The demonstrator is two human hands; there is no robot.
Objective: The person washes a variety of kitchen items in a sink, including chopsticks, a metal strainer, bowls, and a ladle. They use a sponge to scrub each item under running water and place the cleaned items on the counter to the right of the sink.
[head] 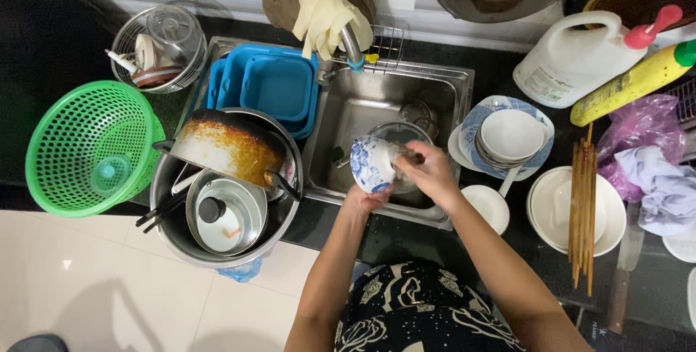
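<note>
The left hand [365,197] is closed around the underside of a blue-and-white bowl [371,164], holding it tipped on its side above the steel sink [348,116]; the right hand [428,171] is curled shut on a scrubbing pad [403,155], only partly visible, pressed into the bowl's mouth; just beyond both hands a glass lid [399,134] lies in the basin; right of the right hand a stack of white bowls [511,138] sits on a patterned plate on the dark worktop [406,239], with chopsticks [582,207] across a white dish farther right; left of the left hand a scorched pot [228,147] rests in a large steel basin [177,232], a green basket [90,149] beyond it.
</note>
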